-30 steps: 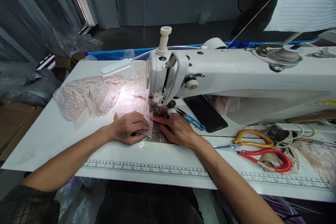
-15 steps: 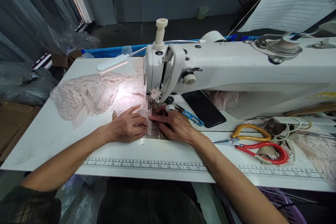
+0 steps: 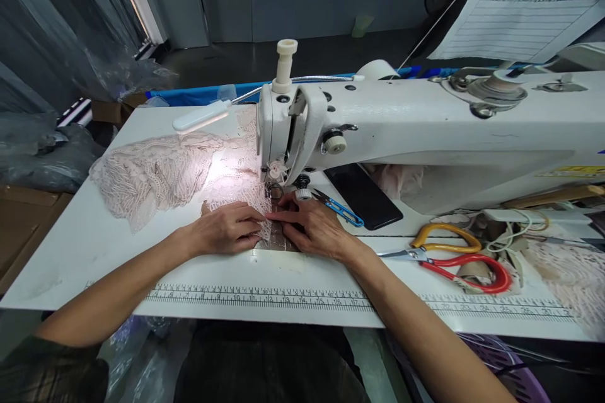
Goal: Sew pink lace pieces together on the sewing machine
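Observation:
Pale pink lace fabric (image 3: 155, 170) spreads across the table and runs under the needle area of the white sewing machine (image 3: 288, 132). My left hand (image 3: 231, 228) rests palm down on the lace just left of the presser foot (image 3: 270, 190), its fingers loosely bent but not gripping. From the other side my right hand (image 3: 314, 227) reaches in, index finger stretched onto the lace edge and thumb apart below it. Its other fingertips are partly hidden near the foot. Brownish see-through material (image 3: 280, 238) lies between the hands.
Blue thread snips (image 3: 347, 211) and a black phone (image 3: 371, 198) lie right of my right hand. Scissors with orange and red handles (image 3: 489, 272) sit farther right. A printed ruler (image 3: 265, 297) follows the front edge. A lit lamp (image 3: 201, 116) hangs over the lace.
My left index finger, raised before, has come down beside the others. Both hands otherwise stay at the presser foot. The view has shifted slightly.

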Motion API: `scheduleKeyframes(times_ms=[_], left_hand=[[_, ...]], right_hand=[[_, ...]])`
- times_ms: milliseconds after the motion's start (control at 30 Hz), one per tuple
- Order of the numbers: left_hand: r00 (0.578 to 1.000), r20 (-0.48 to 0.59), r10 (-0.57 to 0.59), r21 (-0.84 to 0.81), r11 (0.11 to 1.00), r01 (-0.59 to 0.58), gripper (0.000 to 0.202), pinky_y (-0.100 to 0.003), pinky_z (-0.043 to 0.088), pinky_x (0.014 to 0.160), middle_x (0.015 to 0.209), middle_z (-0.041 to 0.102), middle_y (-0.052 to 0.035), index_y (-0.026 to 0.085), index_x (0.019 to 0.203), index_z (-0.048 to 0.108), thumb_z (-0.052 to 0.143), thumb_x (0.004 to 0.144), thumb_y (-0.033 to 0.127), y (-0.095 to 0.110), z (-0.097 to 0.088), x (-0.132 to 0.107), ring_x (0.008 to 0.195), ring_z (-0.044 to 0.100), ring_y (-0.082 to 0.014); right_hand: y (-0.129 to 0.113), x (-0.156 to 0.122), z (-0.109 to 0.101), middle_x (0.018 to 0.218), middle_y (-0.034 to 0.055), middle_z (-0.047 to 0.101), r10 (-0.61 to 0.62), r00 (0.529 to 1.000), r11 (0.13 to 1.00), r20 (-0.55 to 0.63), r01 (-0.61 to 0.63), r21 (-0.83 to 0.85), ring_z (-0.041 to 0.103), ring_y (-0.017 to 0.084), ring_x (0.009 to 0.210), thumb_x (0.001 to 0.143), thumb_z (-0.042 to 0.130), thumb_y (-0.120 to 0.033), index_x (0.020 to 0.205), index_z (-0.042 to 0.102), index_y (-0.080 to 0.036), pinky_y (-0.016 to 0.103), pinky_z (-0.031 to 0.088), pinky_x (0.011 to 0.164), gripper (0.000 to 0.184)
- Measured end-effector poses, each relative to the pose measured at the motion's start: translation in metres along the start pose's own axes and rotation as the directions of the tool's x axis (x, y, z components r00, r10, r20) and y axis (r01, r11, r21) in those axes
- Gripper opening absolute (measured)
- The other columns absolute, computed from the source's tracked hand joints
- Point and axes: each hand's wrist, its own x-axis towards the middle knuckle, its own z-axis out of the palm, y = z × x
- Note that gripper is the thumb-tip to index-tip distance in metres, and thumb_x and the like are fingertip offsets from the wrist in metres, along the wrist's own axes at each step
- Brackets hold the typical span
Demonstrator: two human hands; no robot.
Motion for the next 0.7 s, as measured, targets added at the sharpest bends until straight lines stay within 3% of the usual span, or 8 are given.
scheduleKeyframes(times_ms=[167,333,433,600,700], left_hand=[[0.998,-0.049,-0.036,-0.067,0.997,0.033,0.011,-0.029,0.060,0.067,0.085,0.071,-0.0090,0.010,0.086,0.065,0.054,0.088,0.009,-0.0035,0.0039,-0.0008,0.075,0.067,-0.0154],[0.993,-0.120,0.020,0.151,0.989,-0.001,0.009,-0.031,0.054,0.059,0.088,0.071,-0.0092,0.012,0.080,0.060,0.054,0.086,0.008,-0.0047,0.0018,0.0025,0.071,0.063,-0.0164],[0.991,-0.118,0.064,0.168,0.985,-0.043,0.007,-0.031,0.054,0.060,0.089,0.071,-0.0101,0.011,0.081,0.060,0.055,0.084,0.006,-0.0037,0.0001,0.0036,0.072,0.063,-0.0169],[0.992,-0.075,0.098,0.120,0.989,-0.088,0.010,-0.029,0.056,0.063,0.088,0.071,-0.0091,0.012,0.083,0.062,0.054,0.085,0.006,-0.0032,0.0020,0.0011,0.072,0.064,-0.0156],[0.995,-0.048,0.084,0.077,0.994,-0.081,0.010,-0.029,0.057,0.063,0.085,0.071,-0.0070,0.013,0.082,0.063,0.055,0.087,0.011,-0.0045,0.0029,-0.0003,0.071,0.064,-0.0152]], right_hand=[[-0.0034,0.0016,-0.0044,0.109,0.0111,0.060,0.117,0.987,0.983,-0.111,-0.099,0.155,0.060,0.020,0.091,0.091,0.044,-0.020,0.120,0.067,-0.020,0.037,0.050,0.083,0.037],[-0.0038,0.0053,-0.0044,0.105,0.0102,0.063,0.179,0.961,0.969,-0.209,-0.136,0.207,0.061,0.022,0.096,0.088,0.043,-0.017,0.097,0.070,-0.017,0.037,0.050,0.085,0.029],[-0.0034,0.0050,-0.0026,0.103,0.0086,0.064,0.180,0.957,0.974,-0.228,-0.140,0.180,0.061,0.020,0.093,0.088,0.044,-0.016,0.099,0.070,-0.018,0.034,0.050,0.082,0.029],[-0.0033,0.0010,0.0011,0.104,0.0093,0.062,0.115,0.984,0.993,-0.134,-0.113,0.025,0.061,0.020,0.084,0.092,0.047,-0.022,0.123,0.065,-0.024,0.033,0.050,0.073,0.036],[-0.0017,0.0000,0.0037,0.111,0.0111,0.060,0.058,0.995,0.997,-0.076,-0.061,-0.043,0.061,0.022,0.089,0.092,0.050,-0.025,0.126,0.064,-0.026,0.037,0.051,0.079,0.037]])
